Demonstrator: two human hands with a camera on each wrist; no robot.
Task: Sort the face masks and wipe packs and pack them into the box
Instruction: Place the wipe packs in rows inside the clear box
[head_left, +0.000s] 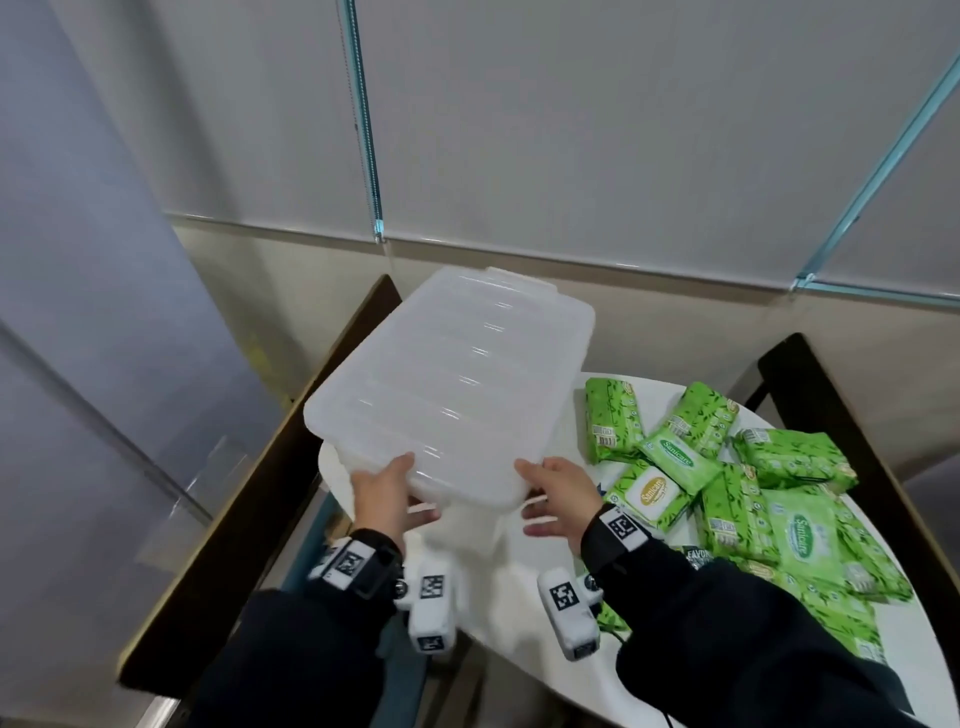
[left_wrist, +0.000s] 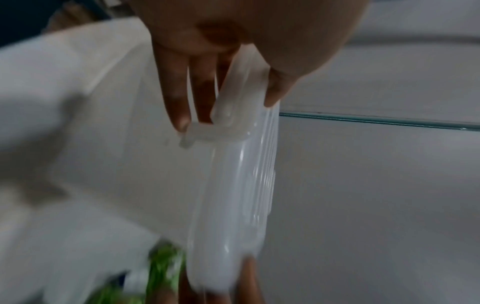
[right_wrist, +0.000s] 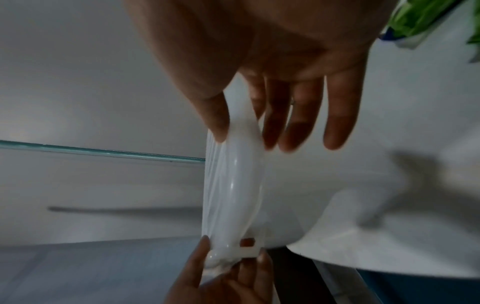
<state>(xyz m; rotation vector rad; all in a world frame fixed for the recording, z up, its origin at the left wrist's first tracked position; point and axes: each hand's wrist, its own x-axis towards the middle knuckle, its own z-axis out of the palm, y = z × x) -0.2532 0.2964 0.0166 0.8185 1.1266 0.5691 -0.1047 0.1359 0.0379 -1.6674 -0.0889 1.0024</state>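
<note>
A translucent white box lid (head_left: 447, 395) is held in the air over the left part of the white round table (head_left: 498, 597), tilted up away from me. My left hand (head_left: 415, 488) pinches its near left corner, thumb on top and fingers beneath. My right hand (head_left: 527, 493) pinches the near right corner the same way. The wrist views show the thin lid (left_wrist: 239, 185) (right_wrist: 231, 195) edge-on between thumb and fingers of the left hand (left_wrist: 226, 113) and the right hand (right_wrist: 244, 139). Several green wipe packs (head_left: 727, 493) lie heaped on the table's right side.
A dark packet (head_left: 696, 553) peeks out from under the wipe packs by my right wrist. Dark wooden chair frames stand at the left (head_left: 260, 493) and at the back right (head_left: 831, 415) of the table. A grey wall and blinds rise behind.
</note>
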